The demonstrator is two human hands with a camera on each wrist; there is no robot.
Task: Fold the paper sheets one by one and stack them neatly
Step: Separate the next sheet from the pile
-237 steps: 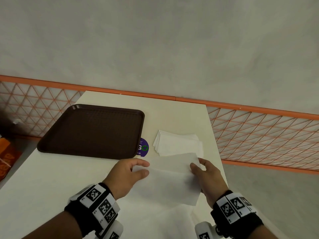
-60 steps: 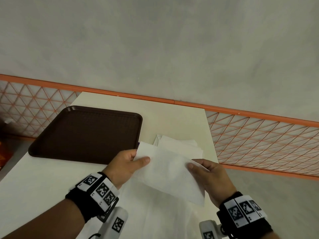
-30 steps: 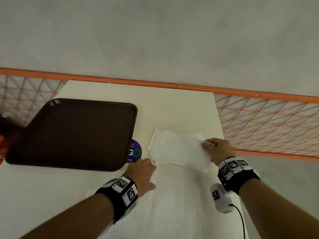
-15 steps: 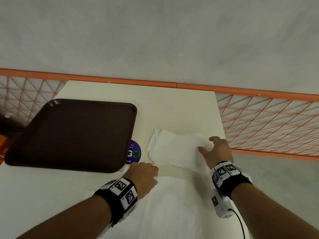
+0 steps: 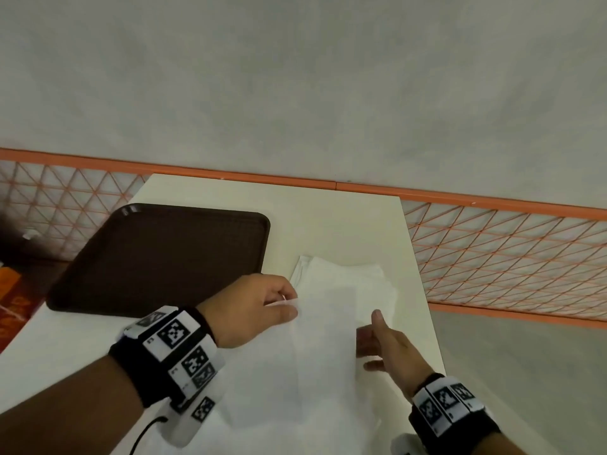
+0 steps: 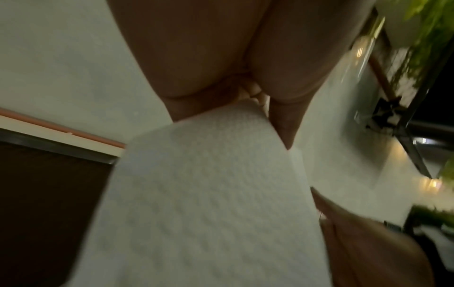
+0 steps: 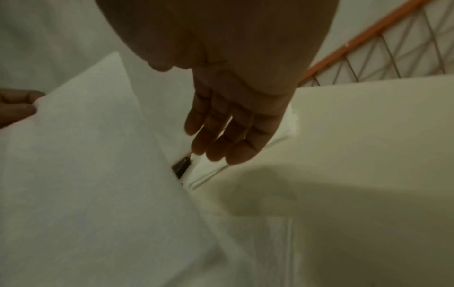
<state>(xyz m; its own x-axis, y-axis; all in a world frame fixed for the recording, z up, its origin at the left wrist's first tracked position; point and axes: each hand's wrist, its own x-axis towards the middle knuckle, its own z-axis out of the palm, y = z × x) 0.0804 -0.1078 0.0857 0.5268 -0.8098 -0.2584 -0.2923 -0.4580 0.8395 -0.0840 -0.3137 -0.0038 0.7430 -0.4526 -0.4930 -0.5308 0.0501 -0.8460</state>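
Pinching the far left corner of a white sheet (image 5: 315, 366), the left hand (image 5: 249, 310) has thumb and curled fingers (image 6: 248, 93) clamped on the paper's edge, lifting that corner off the worktop (image 5: 328, 221). Right hand (image 5: 391, 349): fingers (image 7: 221, 136) straight and loosely together, palm down, holding nothing; whether they touch the sheet's right side cannot be told. The sheet slopes from the raised corner toward the near edge of the worktop, between the two hands. Just beyond it lies the stack (image 5: 348, 284) of folded sheets, flat on the worktop; the lifted sheet hides its near edge in the head view. A brown tray (image 5: 164, 257) sits left of the stack, behind the left hand. An orange lattice rail (image 5: 509, 251) borders the worktop's far and right sides.
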